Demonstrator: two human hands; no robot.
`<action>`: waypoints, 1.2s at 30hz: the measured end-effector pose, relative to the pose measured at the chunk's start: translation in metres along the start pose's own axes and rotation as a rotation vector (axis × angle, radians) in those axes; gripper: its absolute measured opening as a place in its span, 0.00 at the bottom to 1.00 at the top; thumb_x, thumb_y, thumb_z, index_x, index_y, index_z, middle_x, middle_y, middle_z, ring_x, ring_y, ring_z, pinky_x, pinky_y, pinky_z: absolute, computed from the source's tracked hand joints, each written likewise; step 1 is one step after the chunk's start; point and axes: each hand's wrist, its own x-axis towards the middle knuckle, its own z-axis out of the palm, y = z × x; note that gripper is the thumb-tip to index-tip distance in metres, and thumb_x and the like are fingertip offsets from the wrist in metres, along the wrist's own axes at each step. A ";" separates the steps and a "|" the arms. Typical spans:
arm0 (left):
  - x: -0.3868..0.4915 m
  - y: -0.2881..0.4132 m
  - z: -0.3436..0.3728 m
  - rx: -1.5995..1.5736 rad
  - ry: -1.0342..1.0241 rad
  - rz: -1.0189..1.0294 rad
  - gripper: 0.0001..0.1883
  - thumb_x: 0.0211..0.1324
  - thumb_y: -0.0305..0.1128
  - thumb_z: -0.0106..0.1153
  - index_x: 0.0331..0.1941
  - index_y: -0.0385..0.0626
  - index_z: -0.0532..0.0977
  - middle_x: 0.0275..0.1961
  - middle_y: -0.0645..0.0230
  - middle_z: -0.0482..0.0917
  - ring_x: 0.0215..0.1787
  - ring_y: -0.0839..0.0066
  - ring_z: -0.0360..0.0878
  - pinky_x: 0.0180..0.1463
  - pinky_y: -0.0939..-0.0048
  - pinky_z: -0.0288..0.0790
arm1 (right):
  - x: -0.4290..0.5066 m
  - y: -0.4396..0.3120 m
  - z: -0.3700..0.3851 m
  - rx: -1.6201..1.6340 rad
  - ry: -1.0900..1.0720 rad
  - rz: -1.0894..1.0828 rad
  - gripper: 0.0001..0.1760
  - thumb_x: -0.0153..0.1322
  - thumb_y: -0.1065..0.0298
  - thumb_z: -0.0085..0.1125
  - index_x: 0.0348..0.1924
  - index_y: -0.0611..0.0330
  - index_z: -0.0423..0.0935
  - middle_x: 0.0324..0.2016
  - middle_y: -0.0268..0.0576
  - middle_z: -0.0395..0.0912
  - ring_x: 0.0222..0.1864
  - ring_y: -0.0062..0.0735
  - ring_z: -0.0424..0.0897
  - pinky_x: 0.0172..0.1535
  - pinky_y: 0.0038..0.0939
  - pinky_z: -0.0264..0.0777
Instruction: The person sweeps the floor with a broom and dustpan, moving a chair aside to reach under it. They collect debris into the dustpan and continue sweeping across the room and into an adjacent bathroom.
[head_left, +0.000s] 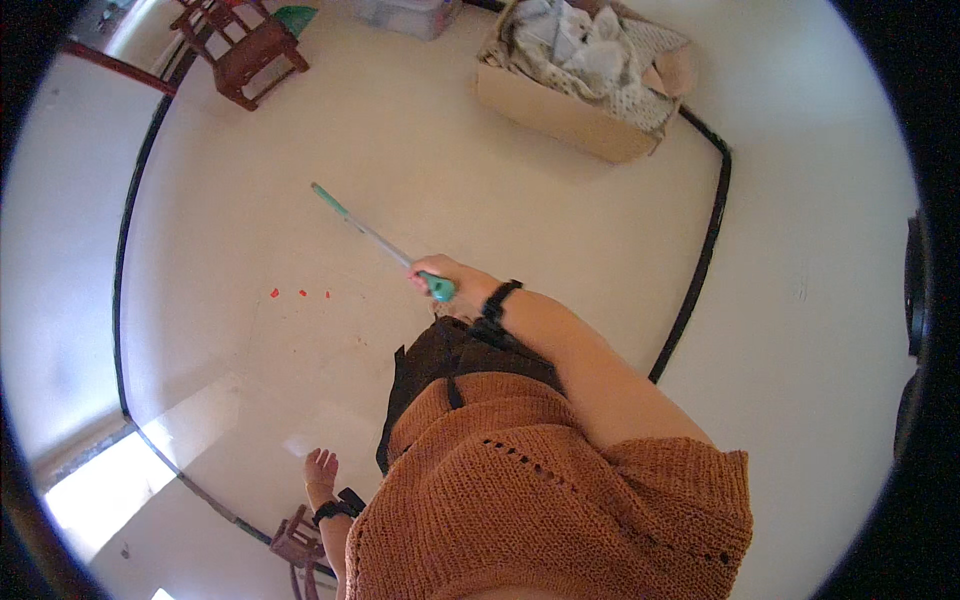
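Note:
My right hand (454, 276) is closed around the green grip of a long, thin tool (379, 240). Its shaft is grey, and a narrow green end points away to the upper left; the end's exact shape cannot be made out. Three small red pieces (303, 292) lie in a short row on the pale floor (247, 225), to the left of the tool's grip. My left hand (321, 469) hangs out at the lower left, holding nothing, with its fingers apart. A black band circles each wrist.
Ahead on the right is a cardboard box (562, 109) filled with crumpled cloth (600, 56). A wooden chair (244, 52) stands at the upper left, near a clear plastic bin (409, 19). Another small wooden chair (300, 536) is behind my left hand. Black skirting (124, 247) borders the walls.

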 end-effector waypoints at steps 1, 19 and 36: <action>0.008 0.008 0.002 -0.008 -0.003 0.019 0.23 0.55 0.40 0.44 0.52 0.40 0.62 0.52 0.58 0.68 0.47 0.63 0.70 0.44 0.66 0.68 | 0.003 -0.011 -0.005 0.117 0.021 0.134 0.07 0.65 0.68 0.48 0.23 0.60 0.67 0.16 0.32 0.65 0.19 0.18 0.66 0.21 0.20 0.61; -0.072 -0.020 0.132 -0.261 0.306 -0.107 0.22 0.55 0.40 0.45 0.51 0.39 0.64 0.48 0.58 0.70 0.44 0.62 0.72 0.41 0.67 0.70 | 0.096 -0.201 -0.114 0.591 0.759 0.289 0.05 0.62 0.77 0.47 0.26 0.61 0.60 0.23 0.39 0.63 0.24 0.31 0.67 0.28 0.29 0.68; -0.223 -0.128 0.257 -0.721 0.684 -0.244 0.21 0.56 0.39 0.46 0.49 0.38 0.64 0.46 0.57 0.71 0.42 0.63 0.73 0.40 0.69 0.70 | 0.271 -0.157 0.057 -0.627 -0.217 0.925 0.11 0.64 0.67 0.46 0.17 0.59 0.63 0.09 0.34 0.61 0.10 0.22 0.62 0.13 0.23 0.60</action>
